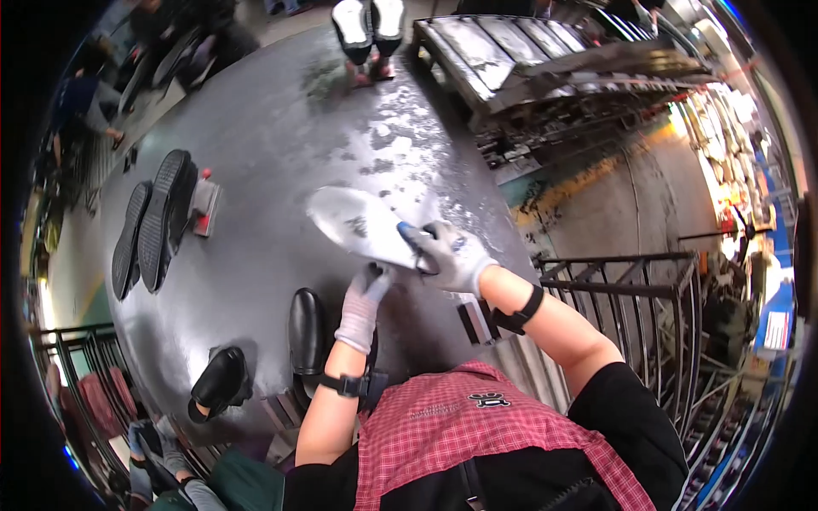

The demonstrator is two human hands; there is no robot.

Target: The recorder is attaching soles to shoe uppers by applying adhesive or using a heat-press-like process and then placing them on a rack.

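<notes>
Over the near middle of the dark table, my right hand (456, 255), in a light work glove, grips one end of a white-faced shoe sole (358, 223). The sole's pale face points up and is slightly blurred. At its near edge is my gloved left hand (366, 298), fingers bent against it and partly hidden. Just left of my left wrist stands a black shoe (307, 328). Another black shoe (220, 376) lies farther left by the table edge.
Two black treaded soles (166, 217) lie at the left beside a red-knobbed block (204, 207). Two white-bottomed shoes (371, 30) stand at the far edge. A metal rack (528, 64) is at the far right, a black rail (630, 285) nearer. A co-worker's gloved hands (162, 451) show lower left.
</notes>
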